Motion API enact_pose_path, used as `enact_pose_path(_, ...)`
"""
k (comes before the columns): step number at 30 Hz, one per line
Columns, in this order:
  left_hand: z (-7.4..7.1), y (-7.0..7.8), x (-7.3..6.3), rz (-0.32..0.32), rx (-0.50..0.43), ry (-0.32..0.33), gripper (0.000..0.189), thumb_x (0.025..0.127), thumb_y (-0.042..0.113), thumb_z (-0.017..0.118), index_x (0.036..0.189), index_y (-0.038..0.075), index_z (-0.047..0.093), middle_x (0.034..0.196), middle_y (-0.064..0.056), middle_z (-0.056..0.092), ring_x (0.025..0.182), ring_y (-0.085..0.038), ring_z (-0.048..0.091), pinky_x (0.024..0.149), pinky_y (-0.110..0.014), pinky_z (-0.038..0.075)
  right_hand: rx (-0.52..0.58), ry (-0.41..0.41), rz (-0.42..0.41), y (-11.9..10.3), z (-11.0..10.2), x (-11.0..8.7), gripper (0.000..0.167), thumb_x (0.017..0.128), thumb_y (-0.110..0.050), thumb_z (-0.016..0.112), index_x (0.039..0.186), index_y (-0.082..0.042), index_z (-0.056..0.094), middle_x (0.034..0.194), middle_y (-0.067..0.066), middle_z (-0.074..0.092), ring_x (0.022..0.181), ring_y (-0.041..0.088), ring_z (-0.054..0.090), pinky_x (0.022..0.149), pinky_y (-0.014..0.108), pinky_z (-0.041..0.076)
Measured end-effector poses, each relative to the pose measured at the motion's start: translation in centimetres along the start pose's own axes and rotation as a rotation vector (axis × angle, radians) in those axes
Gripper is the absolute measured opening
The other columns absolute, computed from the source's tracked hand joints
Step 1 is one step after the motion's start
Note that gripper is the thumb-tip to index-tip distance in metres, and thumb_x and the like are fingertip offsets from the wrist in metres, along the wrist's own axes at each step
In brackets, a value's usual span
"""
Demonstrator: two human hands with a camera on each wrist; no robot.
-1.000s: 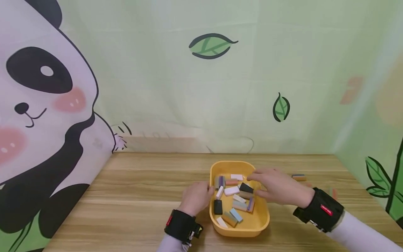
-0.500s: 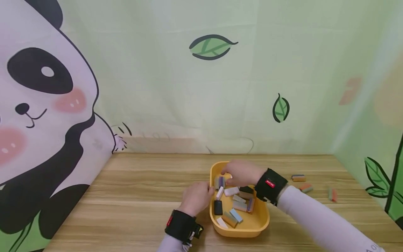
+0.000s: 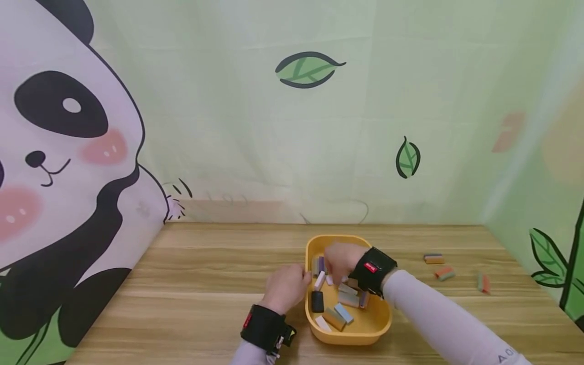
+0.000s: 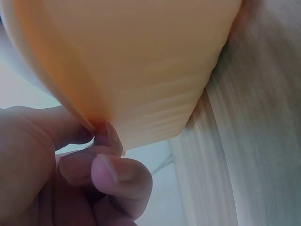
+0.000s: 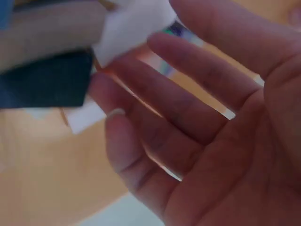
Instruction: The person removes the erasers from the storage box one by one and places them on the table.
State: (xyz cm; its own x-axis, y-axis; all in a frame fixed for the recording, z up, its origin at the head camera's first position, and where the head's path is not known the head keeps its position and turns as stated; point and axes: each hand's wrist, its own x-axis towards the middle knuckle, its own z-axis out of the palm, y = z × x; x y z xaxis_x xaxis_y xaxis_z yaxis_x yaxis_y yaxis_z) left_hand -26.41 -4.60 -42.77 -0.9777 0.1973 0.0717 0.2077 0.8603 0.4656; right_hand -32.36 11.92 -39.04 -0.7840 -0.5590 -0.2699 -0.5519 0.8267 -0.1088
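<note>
A yellow plastic tub (image 3: 353, 338) stands on the table with several eraser-like blocks inside. My left hand (image 3: 285, 286) pinches its left rim between thumb and finger, as the left wrist view shows. Over the far half of the tub's inside is my right hand (image 3: 343, 259), palm down. In the right wrist view its fingers are spread and loosely bent, tips close to a white block (image 5: 134, 28) and a dark block (image 5: 51, 82). Nearer me lie a black block (image 3: 317, 301), a light blue block (image 3: 344, 313) and an orange-and-green one (image 3: 334, 319). The right hand covers several others.
Three two-coloured blocks lie on the wooden table (image 3: 205, 284) right of the tub: a blue-and-orange block (image 3: 433, 258), an orange-and-green block (image 3: 444, 274) and a green-and-red block (image 3: 483, 283). Behind hangs a printed cloth (image 3: 228, 126).
My right hand has moved left from the tub's right rim to above its far middle, then slightly toward me. The left hand stays at the left rim.
</note>
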Motion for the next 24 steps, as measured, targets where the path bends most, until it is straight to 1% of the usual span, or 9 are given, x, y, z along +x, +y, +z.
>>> enact_pose_path(2,0.1,0.0,0.0,0.002,0.002,0.004,0.036,0.099,0.028,0.052,0.065,0.015,0.054,0.055,0.003,0.042,0.048,-0.015,0.043,0.047,-0.031,0.030,0.009,-0.004,0.028,-0.3,0.4,-0.1,0.030,0.073,-0.002,0.080,0.057,-0.014,0.058,0.053,-0.008,0.046,0.051,0.009,0.041,0.049,0.024,0.031)
enact_pose_path(4,0.1,0.0,0.0,0.004,0.000,0.006,0.037,0.099,0.028,0.052,0.065,0.015,0.053,0.055,0.003,0.042,0.048,-0.015,0.043,0.047,-0.031,0.030,0.011,0.005,0.054,-0.5,0.7,-0.1,0.025,0.075,-0.004,0.081,0.064,-0.014,0.061,0.060,-0.005,0.051,0.057,0.012,0.046,0.053,0.025,0.036)
enact_pose_path(7,0.1,-0.1,0.0,0.006,-0.001,0.010,0.037,0.099,0.028,0.052,0.064,0.016,0.053,0.055,0.003,0.042,0.048,-0.015,0.043,0.047,-0.031,0.031,0.003,0.016,0.071,-0.6,1.1,0.1,0.024,0.077,-0.009,0.081,0.068,-0.014,0.059,0.063,-0.004,0.051,0.061,0.014,0.047,0.056,0.027,0.036)
enact_pose_path(13,0.1,-0.1,-0.1,0.008,-0.008,0.014,0.037,0.099,0.027,0.052,0.063,0.015,0.053,0.055,0.003,0.041,0.048,-0.015,0.042,0.046,-0.031,0.030,-0.025,0.038,0.028,-0.4,1.5,0.3,0.027,0.077,-0.007,0.079,0.064,-0.015,0.056,0.058,-0.005,0.044,0.057,0.012,0.042,0.053,0.026,0.031)
enact_pose_path(16,0.0,0.0,-0.1,0.014,-0.014,0.015,0.036,0.099,0.026,0.052,0.064,0.015,0.053,0.055,0.003,0.041,0.048,-0.015,0.042,0.046,-0.030,0.030,-0.028,0.037,0.014,-0.3,1.5,0.4,0.021,0.080,-0.007,0.075,0.069,-0.014,0.059,0.061,-0.005,0.047,0.058,0.012,0.044,0.054,0.026,0.032)
enact_pose_path(19,0.1,-0.1,-0.1,0.017,-0.015,0.016,0.036,0.099,0.025,0.053,0.064,0.015,0.053,0.055,0.003,0.041,0.048,-0.015,0.042,0.046,-0.030,0.030,-0.019,0.038,0.010,-0.2,1.3,0.3,0.012,0.084,-0.009,0.070,0.076,-0.013,0.062,0.065,-0.004,0.051,0.061,0.013,0.048,0.057,0.027,0.036)
enact_pose_path(24,0.1,-0.1,-0.1,0.012,-0.026,0.006,0.035,0.099,0.026,0.053,0.066,0.015,0.054,0.055,0.003,0.041,0.047,-0.014,0.042,0.045,-0.029,0.029,-0.012,0.065,0.013,0.1,0.9,0.1,0.008,0.087,-0.009,0.066,0.082,-0.011,0.060,0.069,-0.002,0.053,0.063,0.014,0.050,0.059,0.029,0.040)
